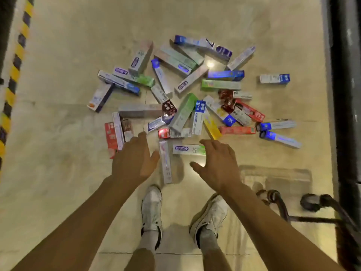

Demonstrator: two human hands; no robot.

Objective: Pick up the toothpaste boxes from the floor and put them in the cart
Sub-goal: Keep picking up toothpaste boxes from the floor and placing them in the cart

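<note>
Several toothpaste boxes (187,94) lie scattered in a loose pile on the tiled floor ahead of me. My left hand (134,159) reaches out over the pile's near left edge, fingers straight, holding nothing, beside a red box (110,139). My right hand (216,163) hovers with spread, relaxed fingers, empty, just over a white and green box (187,149). A pale pink box (165,163) lies lengthwise between the two hands. At the lower right, part of the cart's dark frame and a wheel (310,202) show.
My two white shoes (152,208) stand just behind the pile. A yellow and black striped edge (13,75) runs along the left. A dark metal post (345,94) rises on the right above the cart frame. Bare floor lies left of the boxes.
</note>
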